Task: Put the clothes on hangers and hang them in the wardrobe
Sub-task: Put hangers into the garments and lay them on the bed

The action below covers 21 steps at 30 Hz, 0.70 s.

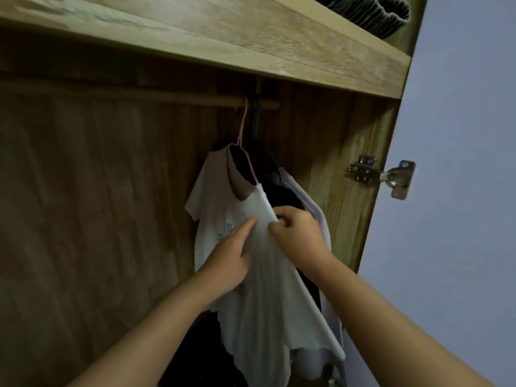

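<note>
On its pink hanger (243,141), the white T-shirt (223,208) hangs crooked and creased.

Our bare forearms reaching up from the lower corners, our left hand (229,256) with forefinger extended, our right hand (297,233) with fingers curled, pinching, hands close together
</note>
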Motion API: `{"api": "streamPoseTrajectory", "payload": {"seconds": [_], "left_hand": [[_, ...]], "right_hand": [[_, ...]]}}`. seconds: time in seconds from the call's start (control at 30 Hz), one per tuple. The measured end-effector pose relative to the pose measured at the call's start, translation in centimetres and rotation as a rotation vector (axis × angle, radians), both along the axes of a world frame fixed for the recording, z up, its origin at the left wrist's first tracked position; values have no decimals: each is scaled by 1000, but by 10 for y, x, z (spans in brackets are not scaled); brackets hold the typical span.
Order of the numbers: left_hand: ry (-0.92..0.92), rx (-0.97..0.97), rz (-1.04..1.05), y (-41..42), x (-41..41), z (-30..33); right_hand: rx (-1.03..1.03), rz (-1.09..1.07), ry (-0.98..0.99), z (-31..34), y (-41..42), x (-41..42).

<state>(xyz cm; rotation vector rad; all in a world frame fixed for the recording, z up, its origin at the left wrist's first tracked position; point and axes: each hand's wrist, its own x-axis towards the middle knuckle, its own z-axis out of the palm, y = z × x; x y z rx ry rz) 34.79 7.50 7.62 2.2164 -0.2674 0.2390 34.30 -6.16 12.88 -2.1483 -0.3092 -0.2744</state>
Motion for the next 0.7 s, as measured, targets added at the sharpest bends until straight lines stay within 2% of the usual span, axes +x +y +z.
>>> {"api": "streamPoseTrajectory", "payload": {"seconds": [0.17,0.33,0.47,0.57,0.63,0.7], "left_hand": [[7,-230,-37,12,0,15],[-118,-225,-63,27,-11,32],[-285,-185,-42,25,-21,45],[-407,-163,-13,17,-32,49],[-476,-180,1,9,-40,50],[-511,-194,32,0,-48,51]], "right_hand": [[422,218,293,7,34,11],[680,284,319,17,47,17],[827,397,304,33,35,6],[963,519,366,38,14,-8],[964,550,399,36,-2,-20],[881,539,410,32,-23,-33]]}}
